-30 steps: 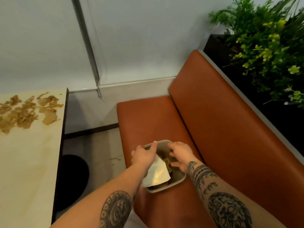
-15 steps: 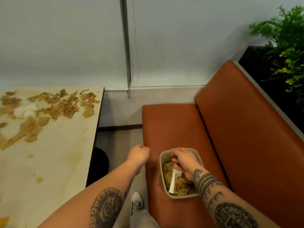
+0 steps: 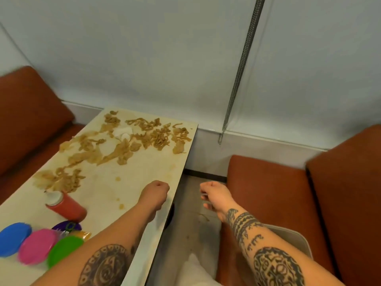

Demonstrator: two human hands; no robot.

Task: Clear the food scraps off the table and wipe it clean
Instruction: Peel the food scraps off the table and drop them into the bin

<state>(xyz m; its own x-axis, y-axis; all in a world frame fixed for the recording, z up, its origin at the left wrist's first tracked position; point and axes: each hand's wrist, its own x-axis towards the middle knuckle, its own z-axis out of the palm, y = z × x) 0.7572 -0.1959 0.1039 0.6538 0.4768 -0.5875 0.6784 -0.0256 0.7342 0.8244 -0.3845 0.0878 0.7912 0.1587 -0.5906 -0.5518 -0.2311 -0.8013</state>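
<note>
Two tattooed forearms reach forward. Left hand [image 3: 155, 195] is curled into an empty fist over the near edge of the cream laminate surface [image 3: 132, 182]. Right hand [image 3: 216, 196] hangs over the floor gap beside the rust-orange bench seat [image 3: 268, 188], fingers [image 3: 204, 191] loosely curled; can't tell if they're pinching anything. Brown stringy food scraps [image 3: 132, 139] are spread over the far half.

One head-worn wide-angle view looks forward and down from just above the person's forearms, facing the pale wall [image 3: 144, 58]. It sits close over the near right edge of the surface [image 3: 127, 182], which runs off left, with the orange bench seat [image 3: 268, 193] on the right.
</note>
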